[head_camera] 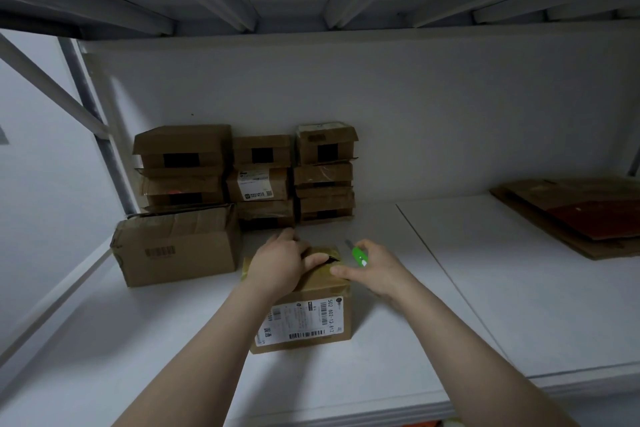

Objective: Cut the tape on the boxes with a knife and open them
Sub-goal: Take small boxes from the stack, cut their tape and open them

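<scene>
Left hand [280, 264] on box [322, 289] — (right: knife [358, 255])

Box [322, 288] top hidden under left hand [277, 263] — label [301, 321] unreadable.

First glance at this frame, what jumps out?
A small labelled box sits centre: the left hand grips its top at a dark gap, and the right hand holds a green knife beside it. Behind, three stacks of boxes stand at the back; flattened cardboard lies far right.

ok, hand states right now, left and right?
Left hand: grips top flap of the brown taped cardboard box.
Right hand: holds the green-handled utility knife.
</scene>
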